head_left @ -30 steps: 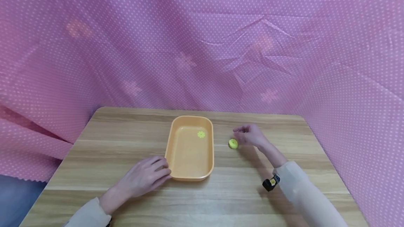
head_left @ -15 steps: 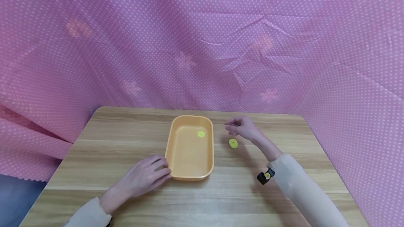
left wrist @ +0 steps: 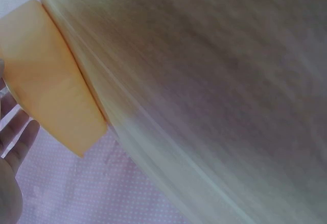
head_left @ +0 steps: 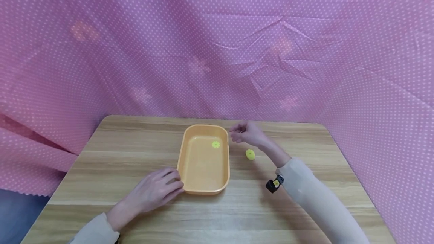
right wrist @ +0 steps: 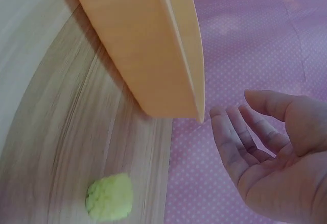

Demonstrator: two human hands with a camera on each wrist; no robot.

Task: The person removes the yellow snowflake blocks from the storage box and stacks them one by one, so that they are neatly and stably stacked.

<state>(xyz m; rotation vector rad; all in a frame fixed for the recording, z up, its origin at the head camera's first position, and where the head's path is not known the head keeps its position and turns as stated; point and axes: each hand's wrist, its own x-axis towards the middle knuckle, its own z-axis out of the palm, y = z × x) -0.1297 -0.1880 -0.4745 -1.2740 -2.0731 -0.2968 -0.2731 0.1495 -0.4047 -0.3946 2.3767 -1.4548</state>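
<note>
An orange rectangular tray [head_left: 203,168] with rounded corners sits on the wooden table. Inside it, towards the far right, lies a flat yellow flower shape [head_left: 216,144]. My left hand [head_left: 157,189] rests its fingertips on the tray's near left corner; the left wrist view shows those fingers [left wrist: 25,140] nearly straight against the orange wall [left wrist: 51,76]. Beside the tray's far right corner hovers my right hand [head_left: 249,134], its fingers loosely bent with nothing between them in the right wrist view. A small thick yellow-green piece with a scalloped edge [head_left: 250,154] lies on the table, below that hand.
The wooden table [head_left: 135,134] reaches back to a pink dotted curtain [head_left: 217,48], which also hangs along both sides. A black wrist camera [head_left: 274,184] sticks out under the right sleeve.
My right hand has moved left, and slightly away from me, from the yellow-green piece to the tray's far right corner. That piece, the tray and my left hand have stayed put.
</note>
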